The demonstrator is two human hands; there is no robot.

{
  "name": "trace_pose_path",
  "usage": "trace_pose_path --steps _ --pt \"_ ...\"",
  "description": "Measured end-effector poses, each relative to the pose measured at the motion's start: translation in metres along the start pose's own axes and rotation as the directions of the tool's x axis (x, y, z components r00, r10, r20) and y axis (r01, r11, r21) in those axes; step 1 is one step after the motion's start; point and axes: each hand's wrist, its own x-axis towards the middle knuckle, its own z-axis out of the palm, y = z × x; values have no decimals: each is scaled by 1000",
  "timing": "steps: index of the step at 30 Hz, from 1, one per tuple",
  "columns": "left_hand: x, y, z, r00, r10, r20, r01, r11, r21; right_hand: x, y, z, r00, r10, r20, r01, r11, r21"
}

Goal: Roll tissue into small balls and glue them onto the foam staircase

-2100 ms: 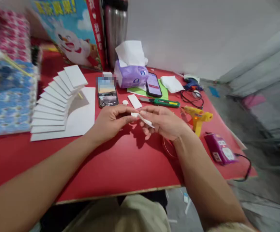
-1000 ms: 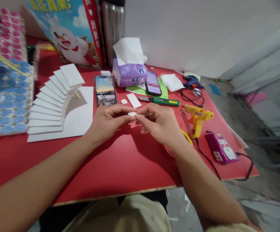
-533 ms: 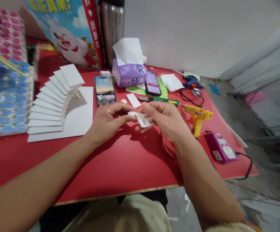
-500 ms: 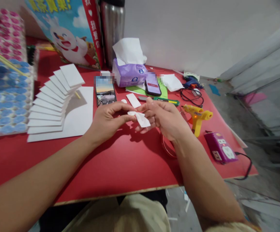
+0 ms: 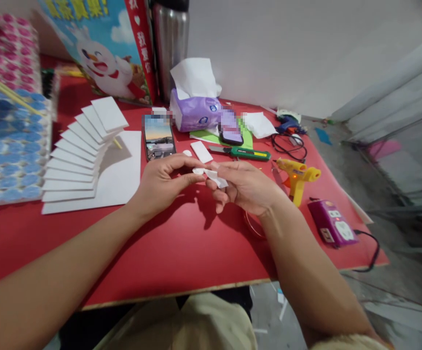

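Note:
Between my hands, above the red table, is a small twisted piece of white tissue (image 5: 216, 179). My left hand (image 5: 167, 180) pinches its left end between thumb and forefinger. My right hand (image 5: 245, 184) closes on the other end, the thumb pressing it against the fingers. Just beyond my fingertips lie a small white rectangular block (image 5: 201, 152) and a green utility knife (image 5: 249, 153) with its blade out. A phone (image 5: 159, 137) with a lit screen rests beyond my left hand.
Fanned white steps (image 5: 74, 150) stand on a white board (image 5: 126, 170) at left. Behind are a purple tissue pack (image 5: 196, 113), a second phone (image 5: 231, 129) and a steel bottle (image 5: 172, 48). On the right, a yellow glue gun (image 5: 296, 177) and a purple power box (image 5: 332, 221) with a cord.
My right thumb and fingers have shifted on the tissue, with the lower fingers curling downward. Its loose end looks narrower and more twisted. My left hand stays in place.

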Motion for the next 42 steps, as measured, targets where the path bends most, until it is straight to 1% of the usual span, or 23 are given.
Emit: trace_pose_path --steps 5,8,10,11,12,13,14,16,17,19,21,23,25,27,30,32,34,37,38,41,42 --pt "0 -4 -1 1000 -15 -3 15 1000 17 0 -1 0 997 -57 -56 49 990 -136" --pt "0 -6 -1 999 -42 -14 43 999 22 0 0 3 985 -145 -96 115 957 -266" --pt "0 -5 -1 998 -65 -23 65 998 20 -1 1 6 964 -234 -125 169 904 -393" --pt "0 -5 0 997 -77 -28 77 997 17 -1 2 7 946 -294 -138 197 857 -475" --pt "0 -5 0 996 -88 -32 88 996 8 -2 4 9 921 -362 -145 221 793 -568" --pt "0 -4 1 995 -96 -34 96 995 -6 -3 6 10 891 -433 -140 240 708 -664" --pt "0 -4 1 994 -102 -33 102 994 -25 -3 7 11 857 -501 -117 253 609 -752" --pt "0 -4 2 994 -111 -23 110 992 -67 -5 10 11 802 -597 -15 277 394 -876" --pt "0 -5 2 994 -110 -13 109 991 -81 -5 11 10 787 -615 51 293 301 -907" --pt "0 -7 2 995 -102 10 102 990 -93 -6 11 7 775 -610 165 328 166 -930" --pt "0 -8 1 995 -92 36 96 990 -103 -6 11 4 768 -599 225 352 101 -931" --pt "-1 -9 1 995 -86 53 91 989 -113 -6 10 2 764 -596 248 368 87 -926" --pt "-1 -9 1 995 -85 56 91 990 -105 -6 9 0 770 -584 259 379 91 -921" --pt "-2 -8 2 995 -85 50 89 993 -82 -6 9 0 781 -568 259 371 89 -924" --pt "-2 -5 3 995 -92 49 94 995 -33 -6 9 0 781 -569 258 362 76 -929" --pt "-3 -4 3 995 -86 56 86 996 -5 -5 10 1 779 -575 250 367 94 -926" --pt "-3 -4 3 995 -75 72 75 997 1 -5 10 2 790 -574 213 353 142 -925" --pt "-3 -3 0 991 -63 118 62 998 8 -5 10 4 809 -575 126 301 220 -928" --pt "-3 -3 -1 989 -58 135 56 998 22 -6 10 4 809 -577 107 286 229 -930" --pt "-2 -4 -3 989 -28 145 18 997 73 -6 11 7 789 -608 85 258 202 -945" --pt "-2 -4 -3 990 -17 137 5 997 83 -6 11 7 792 -607 68 252 223 -942"
